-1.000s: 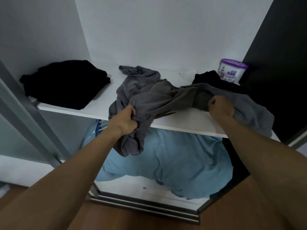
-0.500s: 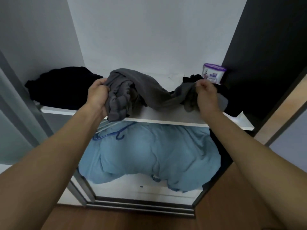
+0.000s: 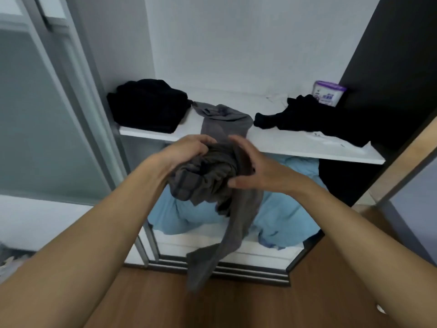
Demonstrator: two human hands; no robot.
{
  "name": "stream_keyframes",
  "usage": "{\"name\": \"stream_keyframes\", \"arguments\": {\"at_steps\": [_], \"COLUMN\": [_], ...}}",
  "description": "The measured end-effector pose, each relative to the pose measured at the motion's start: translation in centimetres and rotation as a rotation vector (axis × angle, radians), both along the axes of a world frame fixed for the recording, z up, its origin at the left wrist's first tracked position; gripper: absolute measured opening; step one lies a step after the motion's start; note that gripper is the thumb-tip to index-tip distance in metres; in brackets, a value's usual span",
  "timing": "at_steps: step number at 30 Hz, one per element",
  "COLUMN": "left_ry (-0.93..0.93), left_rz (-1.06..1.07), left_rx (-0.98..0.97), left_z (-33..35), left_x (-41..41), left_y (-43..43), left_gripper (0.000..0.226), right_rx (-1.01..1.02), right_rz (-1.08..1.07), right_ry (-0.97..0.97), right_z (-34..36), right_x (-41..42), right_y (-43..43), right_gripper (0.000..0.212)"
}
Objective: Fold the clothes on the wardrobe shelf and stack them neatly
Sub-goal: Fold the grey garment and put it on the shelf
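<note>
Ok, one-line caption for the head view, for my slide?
Left hand and right hand hold a bunched grey garment, one end lying on the white shelf.

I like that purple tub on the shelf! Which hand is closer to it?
The right hand. It is in front of the shelf, left of the purple tub. The left hand is further left, across the bunched grey garment.
</note>
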State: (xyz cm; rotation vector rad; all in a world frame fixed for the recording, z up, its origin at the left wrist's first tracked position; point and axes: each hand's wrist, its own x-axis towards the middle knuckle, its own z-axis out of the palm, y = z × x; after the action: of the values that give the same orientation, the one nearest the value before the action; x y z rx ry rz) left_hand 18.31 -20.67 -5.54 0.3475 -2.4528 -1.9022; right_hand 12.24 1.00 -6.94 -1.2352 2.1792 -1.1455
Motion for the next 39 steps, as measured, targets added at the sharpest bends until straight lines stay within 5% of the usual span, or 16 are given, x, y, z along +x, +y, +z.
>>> {"name": "stream_keyframes", "arguments": {"at_steps": [5,8,13,17,23,26,29,33,35,39], "left_ry": [-0.018,-0.048,-0.125,-0.202,-0.274,-0.16,-0.027,0.139,0.175,0.22], "left_rz": [-0.053,-0.102,-0.035,-0.093,-0.442,-0.355,-0.208,-0.224,-0.231,-0.156], "left_rx": [0.155,0.134,-0.082,0.113,-0.261,-0.565,-0.54,-0.473,-0.48,-0.364], "left_z": [-4.0,-5.7,-8.7,-8.9,-8.2,-8.0,-6.4,-3.8,-3.3,-2.3], "left_x": [2.8,4.3,6.7,8.4,9.1,8.8,7.6,5.9,5.3,4.3], "left_y": [-0.1,-1.4,-1.8,-0.8,1.9,3.9,5.9,9.8,11.8,13.4], "left_gripper": [0.031,0.023,0.02,0.078,0.032,0.014,0.027,0.033,0.03,0.031], "right_rx": [0.053,-0.028,-0.04,0.067,0.215,0.153,0.231,0.448,0.379,0.016], "right_rz": [-0.221,-0.338,-0.546,-0.632,-0.608,-0.511,-0.344,-0.336,-0.438,-0.514], "right_ry": [0.144,-0.042,-0.364,-0.341,-0.308,-0.384,-0.437,-0.143,0.09,0.324], "right_z": [-4.4,-7.3,-9.3,-9.0,-9.3,-9.7,-8.9,-8.2,-8.3,-8.7], "right_x": [4.3,6.1,8.7,8.9,9.9,10.3,10.0,9.2,9.3,9.7], "right_y": [-1.7,-0.9,0.6,1.5,1.8,3.6,6.3,8.6,9.1,10.3], "right_gripper": [0.046,0.02,0.014,0.014,0.033,0.026,0.028,0.052,0.073,0.045]}}
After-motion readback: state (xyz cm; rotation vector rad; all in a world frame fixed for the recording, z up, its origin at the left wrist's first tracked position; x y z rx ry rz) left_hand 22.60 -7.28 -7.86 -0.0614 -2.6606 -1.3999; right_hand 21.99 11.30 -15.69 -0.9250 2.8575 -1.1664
